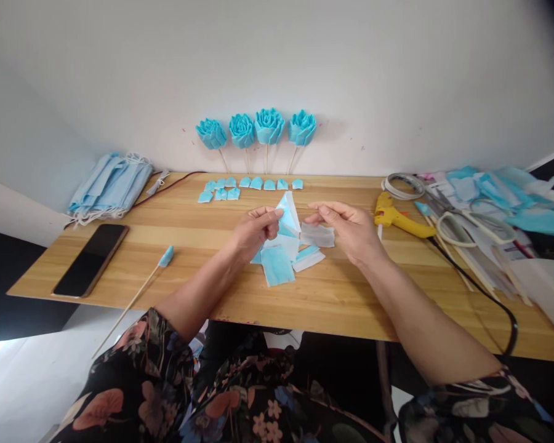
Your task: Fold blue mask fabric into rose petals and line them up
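Note:
My left hand [258,229] pinches a folded piece of blue and white mask fabric [288,212] between thumb and fingers, its pointed end up. Just to the right, apart from the fabric, my right hand [344,226] has its fingers loosely extended, with nothing visible in them. Under and between my hands lie several cut pieces of blue fabric [278,266] and a whitish piece [317,235]. Small blue petal-shaped pieces [256,183] lie in rows farther back on the table. My left hand partly hides the held piece's lower edge.
Four blue fabric flowers [242,130] on sticks lean against the wall. To the left are stacked masks [113,184], a phone [91,259] and a blue-tipped stick [138,295]. A yellow glue gun [399,218], tape roll [402,186], scissors [457,229] and fabric scraps [530,200] lie right.

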`<control>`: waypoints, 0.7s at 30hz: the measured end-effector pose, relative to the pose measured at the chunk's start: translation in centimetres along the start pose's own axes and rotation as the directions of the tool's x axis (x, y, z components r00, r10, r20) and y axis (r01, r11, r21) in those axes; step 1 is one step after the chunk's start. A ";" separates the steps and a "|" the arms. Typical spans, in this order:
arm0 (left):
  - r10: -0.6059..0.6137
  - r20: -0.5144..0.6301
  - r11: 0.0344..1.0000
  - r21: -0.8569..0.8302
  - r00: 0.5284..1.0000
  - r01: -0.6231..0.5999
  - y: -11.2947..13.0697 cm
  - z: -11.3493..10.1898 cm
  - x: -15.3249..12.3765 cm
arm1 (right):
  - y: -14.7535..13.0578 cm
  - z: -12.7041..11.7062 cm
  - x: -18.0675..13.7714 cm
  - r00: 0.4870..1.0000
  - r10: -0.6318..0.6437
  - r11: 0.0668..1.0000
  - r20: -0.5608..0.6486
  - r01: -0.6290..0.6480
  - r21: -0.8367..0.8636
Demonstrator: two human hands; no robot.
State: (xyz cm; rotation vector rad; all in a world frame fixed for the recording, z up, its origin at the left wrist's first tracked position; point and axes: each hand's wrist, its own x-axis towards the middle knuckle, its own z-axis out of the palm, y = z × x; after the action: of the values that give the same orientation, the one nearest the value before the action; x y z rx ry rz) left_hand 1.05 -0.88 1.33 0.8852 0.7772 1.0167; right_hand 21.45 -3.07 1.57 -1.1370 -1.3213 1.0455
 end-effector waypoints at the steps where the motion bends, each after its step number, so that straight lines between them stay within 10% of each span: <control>1: -0.002 -0.002 1.000 0.002 1.000 0.002 0.0 0.0 0.0 | -0.1 0.0 -0.1 1.000 -0.005 1.000 -0.011 0.005 -0.015; 21: 0.004 0.022 1.000 0.020 1.000 -0.004 -0.2 -0.2 0.0 | 0.1 0.2 0.0 1.000 0.000 1.000 0.021 0.000 0.019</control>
State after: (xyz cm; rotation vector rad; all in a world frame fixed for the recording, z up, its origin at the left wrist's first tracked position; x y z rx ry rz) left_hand 0.98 -0.84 1.10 0.9140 0.7685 1.0026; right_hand 21.29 -3.03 1.41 -1.1148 -1.3248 1.0702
